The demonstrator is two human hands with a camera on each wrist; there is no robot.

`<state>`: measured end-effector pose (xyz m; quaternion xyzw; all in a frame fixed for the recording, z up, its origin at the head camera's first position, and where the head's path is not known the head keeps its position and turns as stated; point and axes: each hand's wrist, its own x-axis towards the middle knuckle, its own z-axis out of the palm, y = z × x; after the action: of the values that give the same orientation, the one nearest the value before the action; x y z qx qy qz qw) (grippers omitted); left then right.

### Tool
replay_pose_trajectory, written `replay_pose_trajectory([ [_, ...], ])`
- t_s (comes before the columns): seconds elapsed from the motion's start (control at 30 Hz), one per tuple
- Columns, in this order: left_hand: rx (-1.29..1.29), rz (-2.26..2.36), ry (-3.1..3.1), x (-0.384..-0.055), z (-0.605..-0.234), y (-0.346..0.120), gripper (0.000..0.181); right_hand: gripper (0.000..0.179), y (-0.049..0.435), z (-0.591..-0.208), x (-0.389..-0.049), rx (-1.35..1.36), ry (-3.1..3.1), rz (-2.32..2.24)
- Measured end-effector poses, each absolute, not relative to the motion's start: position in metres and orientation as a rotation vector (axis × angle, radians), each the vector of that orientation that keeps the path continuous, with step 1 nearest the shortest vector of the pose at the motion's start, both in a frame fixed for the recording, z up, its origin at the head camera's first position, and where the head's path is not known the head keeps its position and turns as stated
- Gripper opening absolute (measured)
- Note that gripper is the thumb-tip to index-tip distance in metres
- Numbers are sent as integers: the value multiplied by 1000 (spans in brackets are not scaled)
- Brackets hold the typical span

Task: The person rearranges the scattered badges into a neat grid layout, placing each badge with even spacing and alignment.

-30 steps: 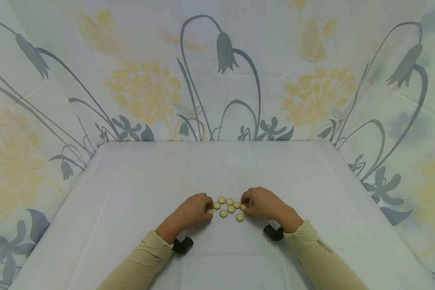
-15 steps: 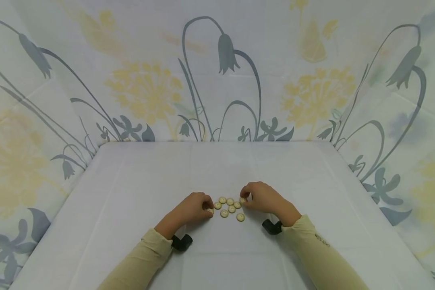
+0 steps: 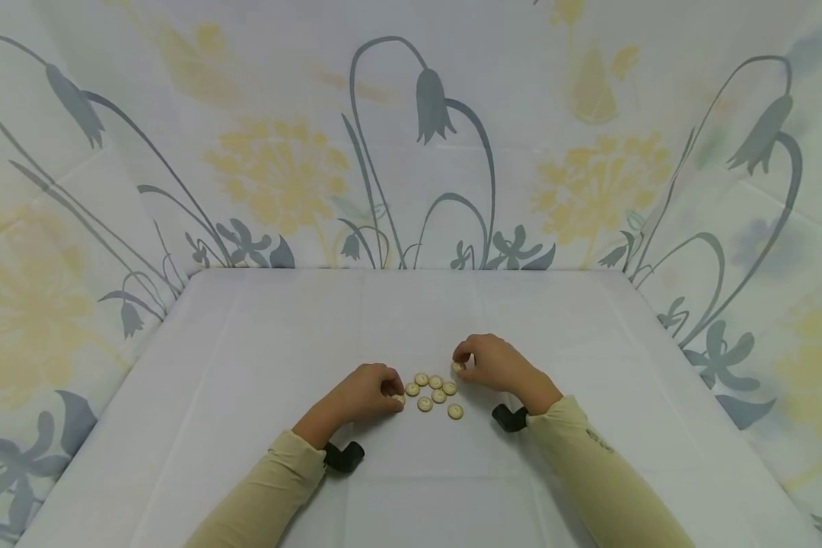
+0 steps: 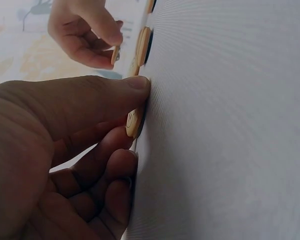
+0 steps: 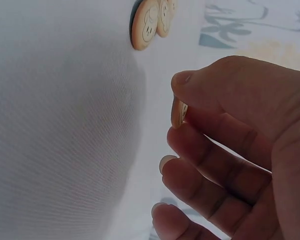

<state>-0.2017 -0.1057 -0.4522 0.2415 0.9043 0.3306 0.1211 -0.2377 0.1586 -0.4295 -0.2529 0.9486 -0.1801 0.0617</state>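
Note:
Several round, pale wooden discs with dark printed drawings lie in a loose group (image 3: 439, 396) on the table. At the group's left end, my left hand (image 3: 364, 394) pinches one disc (image 4: 133, 123) between thumb and index finger, low at the white cloth. My right hand (image 3: 500, 364), behind the group's right end, holds another disc (image 5: 178, 113) on edge between thumb and index fingertip. In the right wrist view that disc is apart from the cloth, and the other fingers are loosely bent. Fingers partly cover both held discs.
The discs stand on a white cloth-covered table (image 3: 281, 320). One disc (image 3: 455, 412) lies apart at the near right. Beyond the table's far edge hangs a flower-printed curtain (image 3: 397, 152). A black wrist camera (image 3: 344, 457) sits under the left wrist, another (image 3: 510, 418) under the right.
My right hand has moved its disc away from the group's right end, toward the table's far side. The left hand keeps its pinch at nearly the same place.

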Motion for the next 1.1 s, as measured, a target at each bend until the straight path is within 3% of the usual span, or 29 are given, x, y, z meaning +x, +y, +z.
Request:
replay_pose_trajectory([
  [1.1, 686, 987, 2618, -206, -458, -109, 13, 26, 153, -429, -285, -721, 2966, -541],
])
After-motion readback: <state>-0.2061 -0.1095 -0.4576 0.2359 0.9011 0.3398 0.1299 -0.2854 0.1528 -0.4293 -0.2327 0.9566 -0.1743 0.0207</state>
